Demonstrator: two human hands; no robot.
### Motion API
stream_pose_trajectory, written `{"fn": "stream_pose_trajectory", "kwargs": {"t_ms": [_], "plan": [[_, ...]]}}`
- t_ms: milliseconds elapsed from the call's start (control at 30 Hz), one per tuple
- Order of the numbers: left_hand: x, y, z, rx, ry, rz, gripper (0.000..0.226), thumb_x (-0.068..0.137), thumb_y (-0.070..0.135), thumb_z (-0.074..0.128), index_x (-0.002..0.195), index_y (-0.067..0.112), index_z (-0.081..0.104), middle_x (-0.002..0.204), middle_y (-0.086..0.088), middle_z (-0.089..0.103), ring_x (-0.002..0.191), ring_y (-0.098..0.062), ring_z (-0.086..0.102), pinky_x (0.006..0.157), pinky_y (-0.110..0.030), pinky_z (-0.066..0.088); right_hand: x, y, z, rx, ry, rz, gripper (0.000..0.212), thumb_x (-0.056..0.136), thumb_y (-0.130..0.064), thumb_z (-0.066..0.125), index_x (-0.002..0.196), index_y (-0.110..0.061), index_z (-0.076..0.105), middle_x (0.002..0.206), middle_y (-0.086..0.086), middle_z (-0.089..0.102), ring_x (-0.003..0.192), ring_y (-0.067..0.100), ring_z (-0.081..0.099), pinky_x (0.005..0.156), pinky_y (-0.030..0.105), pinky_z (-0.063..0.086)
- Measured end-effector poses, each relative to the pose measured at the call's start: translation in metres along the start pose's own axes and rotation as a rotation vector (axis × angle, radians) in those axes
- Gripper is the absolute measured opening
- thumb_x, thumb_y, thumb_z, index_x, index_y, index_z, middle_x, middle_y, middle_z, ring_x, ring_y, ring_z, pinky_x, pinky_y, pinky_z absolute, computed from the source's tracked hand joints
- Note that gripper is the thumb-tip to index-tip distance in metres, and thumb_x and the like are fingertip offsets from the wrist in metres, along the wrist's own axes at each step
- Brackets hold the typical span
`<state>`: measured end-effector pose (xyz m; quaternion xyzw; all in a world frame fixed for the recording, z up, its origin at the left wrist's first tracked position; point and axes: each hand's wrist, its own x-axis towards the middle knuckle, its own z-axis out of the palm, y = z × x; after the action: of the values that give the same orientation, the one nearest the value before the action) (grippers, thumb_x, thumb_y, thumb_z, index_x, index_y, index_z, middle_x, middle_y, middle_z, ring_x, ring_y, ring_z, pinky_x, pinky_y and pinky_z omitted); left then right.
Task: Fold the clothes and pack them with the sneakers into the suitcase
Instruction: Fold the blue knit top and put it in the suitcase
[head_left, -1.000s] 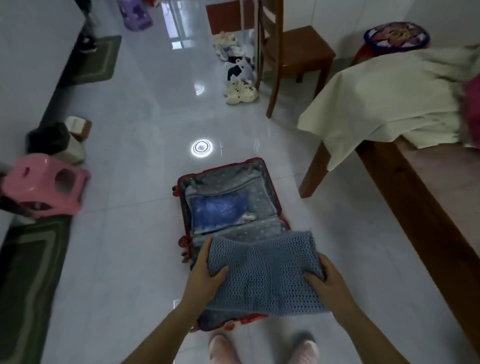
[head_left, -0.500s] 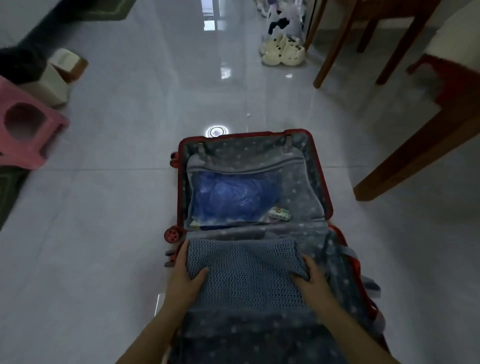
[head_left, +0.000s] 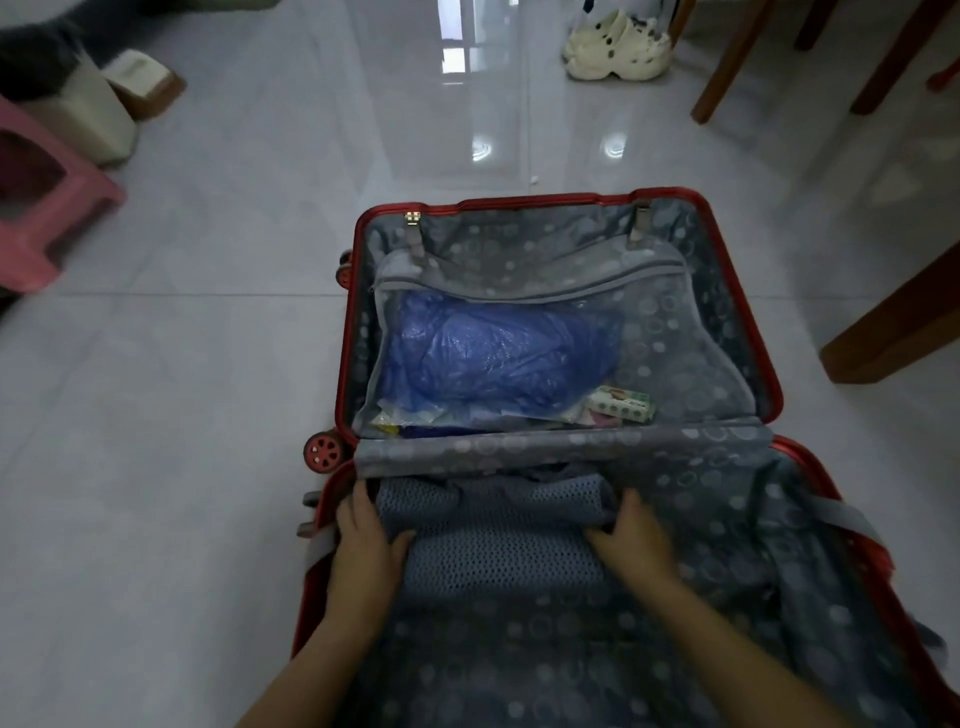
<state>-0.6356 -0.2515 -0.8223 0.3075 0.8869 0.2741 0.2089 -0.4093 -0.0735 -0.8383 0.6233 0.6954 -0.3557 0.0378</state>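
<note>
Head view: your left hand (head_left: 363, 545) and right hand (head_left: 631, 548) grip the side edges of the folded blue-grey open-knit sweater (head_left: 498, 556), thumbs on top. It sits low centre of frame, in the lower half of the red hard-shell suitcase (head_left: 347, 338). It is likely soft and floppy, so hold both folded edges.

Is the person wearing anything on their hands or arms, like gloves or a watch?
No. The left hand and right hand are bare: no gloves, rings or watch show. The left forearm and right forearm are bare too, and no sleeve shows before the picture's bottom edge.
</note>
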Motion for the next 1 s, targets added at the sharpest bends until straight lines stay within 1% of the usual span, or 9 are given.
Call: {"fn": "stream_pose_trajectory", "kwargs": {"t_ms": [100,200,267,333,467,633,700,833,1000], "plan": [[-0.017,0.010,0.007,0.276,0.178,0.206,0.056,0.084,0.034,0.063,0.131,0.011,0.045,0.128,-0.014,0.049,0.117,-0.030,0.048,0.096,-0.048,0.043,-0.013,0.004,0.000,-0.221,0.367,-0.317,0.050,0.065,-0.036,0.080,0.101,-0.015,0.052,0.096,0.009,0.054,0.087,0.030,0.056,0.076,0.042,0.046],[-0.028,0.006,0.021,0.504,-0.087,0.279,0.056,0.096,0.053,0.022,0.116,0.021,0.062,0.118,-0.006,0.061,0.105,-0.031,0.057,0.086,-0.046,0.049,-0.019,0.009,0.016,-0.446,0.312,-0.782,0.034,0.074,-0.051,0.061,0.095,-0.024,0.056,0.091,0.002,0.049,0.080,0.024,0.052,0.071,0.038,0.048],[-0.016,-0.005,0.029,0.597,-0.220,0.204,0.069,0.094,0.058,0.011,0.119,0.023,0.064,0.120,-0.005,0.063,0.103,-0.031,0.059,0.084,-0.045,0.052,-0.016,0.006,0.023,-0.514,0.087,-0.673,0.047,0.081,-0.064,0.043,0.109,-0.031,0.062,0.106,0.003,0.058,0.095,0.026,0.056,0.079,0.043,0.051],[-0.001,-0.011,0.031,0.626,-0.254,0.214,0.063,0.092,0.059,0.021,0.122,0.022,0.063,0.120,-0.004,0.064,0.100,-0.030,0.062,0.081,-0.042,0.054,-0.013,0.003,0.027,-0.508,-0.061,-0.543,0.065,0.085,-0.075,0.018,0.125,-0.039,0.055,0.127,0.006,0.054,0.114,0.031,0.051,0.089,0.048,0.048],[0.011,-0.021,0.033,0.658,-0.264,0.314,0.059,0.089,0.057,0.029,0.126,0.023,0.060,0.122,-0.001,0.063,0.102,-0.027,0.062,0.078,-0.037,0.054,-0.013,0.007,0.034,-0.555,-0.169,-0.495,0.090,0.066,-0.078,-0.015,0.143,-0.049,0.021,0.155,-0.001,0.015,0.139,0.029,0.015,0.112,0.046,0.022],[0.009,-0.022,0.032,0.683,-0.297,0.263,0.070,0.094,0.059,0.010,0.126,0.021,0.060,0.121,-0.003,0.063,0.102,-0.028,0.062,0.079,-0.037,0.055,-0.016,0.004,0.033,-0.566,-0.194,-0.459,0.097,0.060,-0.078,-0.022,0.145,-0.049,0.015,0.157,-0.003,0.008,0.141,0.027,0.009,0.114,0.046,0.014],[0.004,-0.015,0.029,0.670,-0.342,0.216,0.080,0.090,0.065,-0.001,0.134,0.022,0.051,0.131,-0.004,0.058,0.113,-0.029,0.058,0.090,-0.042,0.051,-0.023,0.004,0.030,-0.561,-0.218,-0.448,0.099,0.058,-0.079,-0.024,0.145,-0.048,0.012,0.158,-0.004,0.004,0.143,0.026,0.006,0.115,0.046,0.010],[-0.027,0.020,-0.012,0.678,-0.487,0.185,0.109,0.061,0.074,-0.030,0.151,0.028,0.011,0.158,0.002,0.013,0.145,-0.022,0.013,0.117,-0.041,0.013,-0.067,-0.004,-0.013,-0.479,-0.271,-0.440,0.096,0.059,-0.080,-0.017,0.146,-0.048,0.005,0.159,-0.004,-0.005,0.145,0.022,-0.001,0.116,0.043,0.010],[-0.086,0.129,-0.113,0.511,-0.470,0.210,0.107,0.063,0.083,-0.016,0.150,0.029,0.017,0.154,0.007,0.025,0.140,-0.014,0.024,0.112,-0.026,0.024,-0.157,-0.031,-0.133,-0.233,-0.223,-0.298,0.104,0.055,-0.088,-0.013,0.147,-0.044,0.009,0.158,-0.007,-0.001,0.144,0.020,0.004,0.115,0.037,0.015]]}}
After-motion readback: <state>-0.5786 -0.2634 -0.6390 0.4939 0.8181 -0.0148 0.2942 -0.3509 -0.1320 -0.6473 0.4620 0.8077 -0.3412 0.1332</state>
